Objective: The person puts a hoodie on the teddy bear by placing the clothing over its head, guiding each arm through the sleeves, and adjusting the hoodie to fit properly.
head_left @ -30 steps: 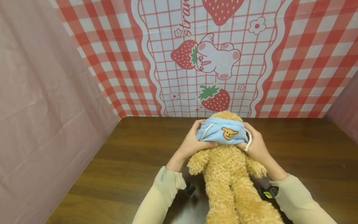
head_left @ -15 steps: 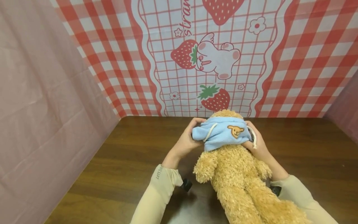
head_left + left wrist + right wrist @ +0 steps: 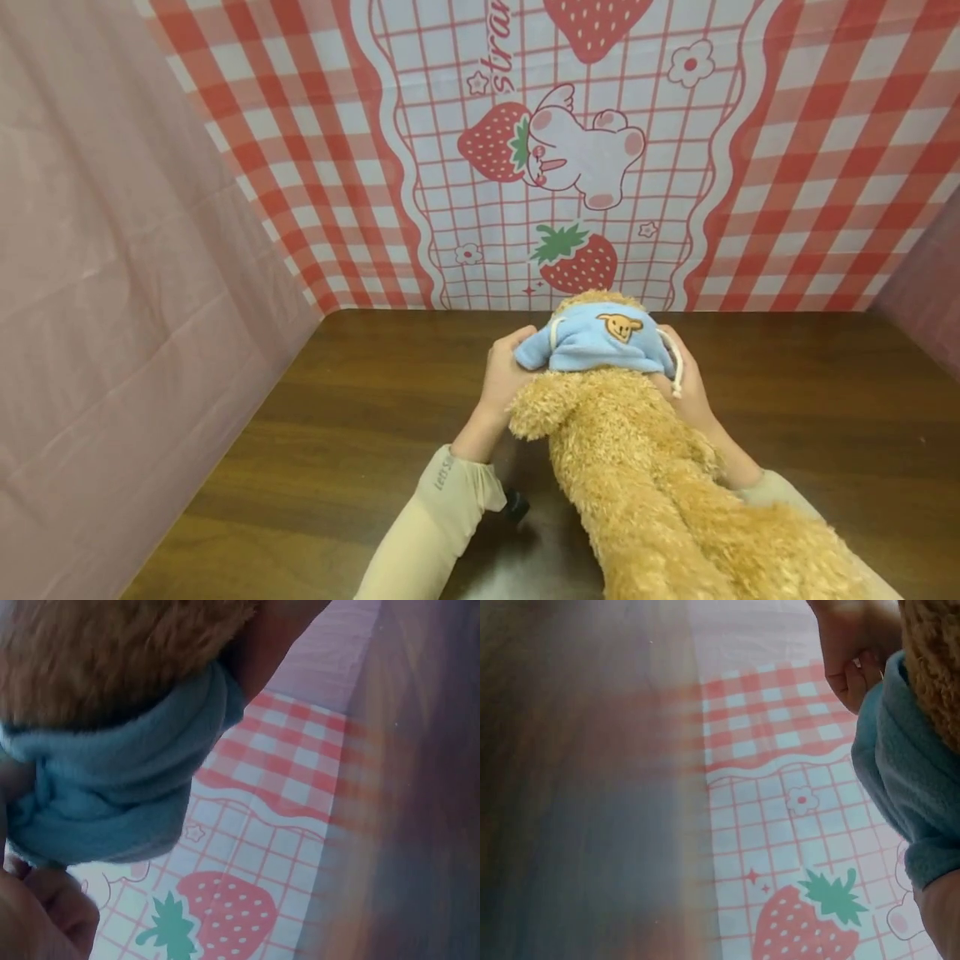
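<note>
A light-brown plush toy [image 3: 622, 450] lies over the table with its legs toward the camera. Round its head end sits a blue garment [image 3: 600, 348] with a dog-face patch and white cords. My left hand [image 3: 504, 379] grips the garment's left side, where a small sleeve sticks out. On the other side my right hand [image 3: 690, 387] holds the garment beside a hanging cord, its fingers partly hidden behind the cloth. The left wrist view shows curled fingers [image 3: 64, 907] at the edge of the blue cloth [image 3: 112, 787]; the right wrist view shows the cloth [image 3: 907, 765] against the plush.
The brown wooden table [image 3: 300, 467] extends on both sides of the plush. Behind it hangs a red-and-white checked cloth [image 3: 810, 167] with strawberry prints, and a pink curtain [image 3: 150, 250] hangs at the left.
The blue garment has shifted slightly up and left, and its patch has moved with it. The plush's body has tilted, its near arm now higher, its legs farther right. Both hands keep hold.
</note>
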{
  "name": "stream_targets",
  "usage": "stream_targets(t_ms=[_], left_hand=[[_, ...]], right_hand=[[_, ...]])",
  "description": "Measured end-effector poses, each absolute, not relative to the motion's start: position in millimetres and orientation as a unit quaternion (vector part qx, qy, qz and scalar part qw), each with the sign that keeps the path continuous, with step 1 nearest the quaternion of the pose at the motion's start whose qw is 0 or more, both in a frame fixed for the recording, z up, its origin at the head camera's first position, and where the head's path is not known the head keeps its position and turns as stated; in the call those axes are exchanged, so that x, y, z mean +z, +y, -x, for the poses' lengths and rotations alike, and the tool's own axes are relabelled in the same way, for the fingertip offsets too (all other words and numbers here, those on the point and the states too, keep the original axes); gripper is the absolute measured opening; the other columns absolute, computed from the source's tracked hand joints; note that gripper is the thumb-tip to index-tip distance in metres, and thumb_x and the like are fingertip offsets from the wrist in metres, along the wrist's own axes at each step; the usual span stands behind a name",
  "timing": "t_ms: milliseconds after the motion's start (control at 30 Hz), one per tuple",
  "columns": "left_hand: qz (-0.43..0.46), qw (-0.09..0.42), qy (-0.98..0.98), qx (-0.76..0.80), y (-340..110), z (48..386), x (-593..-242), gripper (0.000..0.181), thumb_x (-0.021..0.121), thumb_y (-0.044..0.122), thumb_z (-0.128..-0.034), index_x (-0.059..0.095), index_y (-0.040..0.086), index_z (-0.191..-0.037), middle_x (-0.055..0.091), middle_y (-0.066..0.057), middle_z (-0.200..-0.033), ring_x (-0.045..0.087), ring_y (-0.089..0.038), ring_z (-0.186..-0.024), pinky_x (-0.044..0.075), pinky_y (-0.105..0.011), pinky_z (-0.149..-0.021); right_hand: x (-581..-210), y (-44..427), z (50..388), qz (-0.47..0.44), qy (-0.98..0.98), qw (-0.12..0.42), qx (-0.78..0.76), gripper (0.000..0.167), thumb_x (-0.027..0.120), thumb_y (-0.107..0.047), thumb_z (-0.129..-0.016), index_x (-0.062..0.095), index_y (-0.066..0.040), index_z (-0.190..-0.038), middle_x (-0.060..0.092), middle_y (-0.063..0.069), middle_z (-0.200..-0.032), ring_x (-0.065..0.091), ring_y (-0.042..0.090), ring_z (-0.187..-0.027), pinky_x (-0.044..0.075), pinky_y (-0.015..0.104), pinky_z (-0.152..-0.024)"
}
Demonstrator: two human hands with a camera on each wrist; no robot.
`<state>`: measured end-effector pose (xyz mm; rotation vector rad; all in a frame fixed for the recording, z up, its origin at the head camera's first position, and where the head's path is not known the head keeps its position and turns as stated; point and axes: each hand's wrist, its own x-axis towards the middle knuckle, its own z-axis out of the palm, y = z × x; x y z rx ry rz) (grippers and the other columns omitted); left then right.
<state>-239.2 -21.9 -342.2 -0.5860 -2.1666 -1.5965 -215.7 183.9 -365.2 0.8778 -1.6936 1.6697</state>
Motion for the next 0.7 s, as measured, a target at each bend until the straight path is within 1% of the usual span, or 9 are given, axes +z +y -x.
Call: stream_targets(t_ms=[67, 133, 200, 333, 433, 500, 567, 633, 700], left_hand=[[0.192, 0.212, -0.774, -0.565, -19.9, 235.4, -340.8, 0.021, 0.058, 0.000, -0.0636, 0.040, 0.004, -0.055, 0.034, 0.003, -0.051, 0.028, 0.002, -0.049, 0.025, -0.016, -0.046], [0.192, 0.236, -0.779, -0.549, -18.8, 232.2, -339.2, 0.018, 0.060, 0.006, -0.0645, 0.044, 0.005, -0.055, 0.038, 0.002, -0.052, 0.031, 0.001, -0.050, 0.027, -0.015, -0.046], [0.206, 0.254, -0.788, -0.521, -19.7, 230.9, -337.3, 0.014, 0.062, 0.011, -0.0653, 0.050, 0.006, -0.058, 0.046, 0.000, -0.056, 0.037, -0.003, -0.052, 0.032, -0.016, -0.049], [0.253, 0.264, -0.804, -0.468, -26.3, 235.7, -337.3, 0.009, 0.066, 0.015, -0.0679, 0.063, 0.009, -0.074, 0.062, -0.002, -0.070, 0.053, -0.009, -0.060, 0.043, -0.019, -0.059], [0.287, 0.230, -0.805, -0.465, -32.4, 238.0, -336.2, 0.023, 0.071, 0.015, -0.0710, 0.067, 0.012, -0.093, 0.068, -0.002, -0.086, 0.062, -0.012, -0.075, 0.048, -0.021, -0.069], [0.306, 0.199, -0.808, -0.462, -36.0, 239.5, -335.4, 0.029, 0.070, 0.015, -0.0748, 0.065, 0.013, -0.103, 0.068, -0.003, -0.095, 0.063, -0.012, -0.084, 0.048, -0.022, -0.074], [0.321, 0.158, -0.811, -0.464, -39.9, 240.2, -334.3, 0.030, 0.065, 0.013, -0.0798, 0.062, 0.012, -0.110, 0.066, -0.004, -0.101, 0.061, -0.011, -0.085, 0.047, -0.021, -0.075], [0.320, 0.108, -0.813, -0.473, -43.9, 239.8, -332.1, 0.031, 0.059, 0.012, -0.0824, 0.060, 0.012, -0.113, 0.064, -0.005, -0.101, 0.058, -0.011, -0.082, 0.046, -0.022, -0.072], [0.306, 0.044, -0.803, -0.509, -47.1, 238.2, -329.0, 0.033, 0.054, 0.014, -0.0849, 0.056, 0.010, -0.117, 0.061, -0.009, -0.107, 0.056, -0.015, -0.085, 0.045, -0.025, -0.075]], right_hand=[[-365.4, 182.1, 215.2, -0.305, -0.652, 0.303, 0.624, 0.056, 0.042, 0.013, -0.073, 0.052, -0.026, -0.111, 0.053, -0.018, -0.101, 0.046, -0.004, -0.089, 0.035, 0.010, -0.077], [-365.1, 181.1, 214.6, -0.280, -0.662, 0.304, 0.625, 0.056, 0.042, 0.015, -0.071, 0.052, -0.026, -0.108, 0.052, -0.017, -0.097, 0.046, -0.002, -0.084, 0.036, 0.010, -0.073], [-364.9, 181.4, 214.3, -0.268, -0.662, 0.306, 0.629, 0.055, 0.042, 0.016, -0.070, 0.052, -0.024, -0.107, 0.052, -0.015, -0.094, 0.046, -0.002, -0.078, 0.037, 0.010, -0.068], [-364.9, 184.6, 215.9, -0.278, -0.645, 0.309, 0.642, 0.053, 0.042, 0.017, -0.069, 0.051, -0.019, -0.108, 0.053, -0.010, -0.091, 0.046, -0.001, -0.070, 0.037, 0.011, -0.059], [-365.1, 186.7, 217.7, -0.284, -0.640, 0.309, 0.643, 0.052, 0.042, 0.016, -0.070, 0.051, -0.018, -0.108, 0.053, -0.010, -0.091, 0.047, -0.001, -0.071, 0.038, 0.011, -0.060], [-364.9, 187.7, 218.4, -0.282, -0.641, 0.310, 0.643, 0.052, 0.043, 0.016, -0.070, 0.051, -0.019, -0.108, 0.054, -0.011, -0.091, 0.048, -0.001, -0.072, 0.039, 0.010, -0.061], [-364.1, 188.8, 218.7, -0.277, -0.651, 0.312, 0.634, 0.052, 0.044, 0.016, -0.070, 0.051, -0.019, -0.108, 0.055, -0.011, -0.092, 0.049, -0.001, -0.073, 0.039, 0.011, -0.063], [-362.9, 190.1, 218.9, -0.276, -0.667, 0.315, 0.616, 0.050, 0.046, 0.018, -0.070, 0.052, -0.015, -0.108, 0.055, -0.011, -0.094, 0.049, 0.000, -0.074, 0.039, 0.011, -0.064], [-361.0, 191.2, 217.9, -0.284, -0.687, 0.309, 0.593, 0.047, 0.050, 0.020, -0.069, 0.052, -0.005, -0.109, 0.054, -0.011, -0.097, 0.048, 0.002, -0.074, 0.038, 0.014, -0.064]])
